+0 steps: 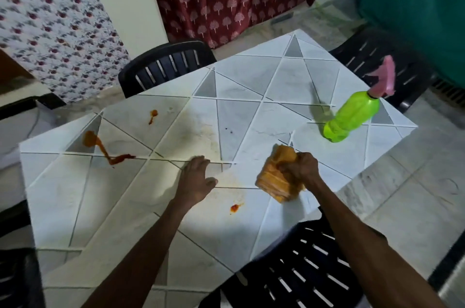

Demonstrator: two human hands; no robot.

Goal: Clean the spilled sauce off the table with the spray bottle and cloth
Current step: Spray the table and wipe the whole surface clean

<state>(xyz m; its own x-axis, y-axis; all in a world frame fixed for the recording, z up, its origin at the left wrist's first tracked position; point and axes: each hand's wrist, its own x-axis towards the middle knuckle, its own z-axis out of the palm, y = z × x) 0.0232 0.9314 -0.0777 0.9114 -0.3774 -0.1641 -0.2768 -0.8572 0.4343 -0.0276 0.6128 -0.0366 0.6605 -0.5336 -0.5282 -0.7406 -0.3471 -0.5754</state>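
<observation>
We gripped the cloth (276,179) in our right hand (300,169) by the worktop's (251,76) right edge, left hand (196,179) fingers loose on it, spray bottle (352,116) at the right corner, and sauce (100,146) lay unwiped near the left corner, so most cleaning seemed undone.

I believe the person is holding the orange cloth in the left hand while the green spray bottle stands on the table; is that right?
Not quite. The head view shows the orange cloth gripped in the right hand, not the left. The left hand rests open on the table. The green spray bottle does stand on the table.
</observation>
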